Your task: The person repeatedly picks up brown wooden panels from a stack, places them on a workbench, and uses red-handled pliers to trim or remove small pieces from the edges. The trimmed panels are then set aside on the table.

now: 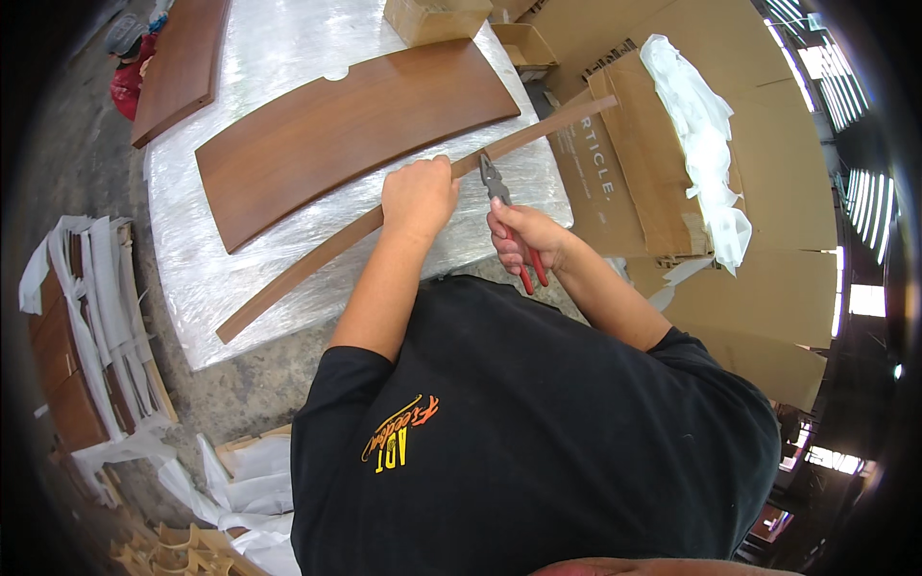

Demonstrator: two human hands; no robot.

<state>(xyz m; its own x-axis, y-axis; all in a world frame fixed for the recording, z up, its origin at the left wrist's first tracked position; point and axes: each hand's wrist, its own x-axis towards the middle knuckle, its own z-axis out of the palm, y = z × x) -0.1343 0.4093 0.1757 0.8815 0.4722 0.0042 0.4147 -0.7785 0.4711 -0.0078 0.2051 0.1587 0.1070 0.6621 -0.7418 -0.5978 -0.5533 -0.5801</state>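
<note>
My left hand is closed around a long, narrow brown wooden strip, which runs slantwise from the lower left to the upper right. Red-handled pliers are gripped in my right hand, their dark jaws up against the strip just right of my left hand. Whether the jaws bite on anything is too small to tell. Just beyond the strip lies a wide brown wooden panel with a small notch in its far edge. Both rest over a work surface wrapped in clear plastic.
Another brown panel lies at the far left, with a person in red beyond it. Cardboard boxes stand at the back. To the right, white foam wrap lies on cardboard. Wrapped panels stand on the left floor.
</note>
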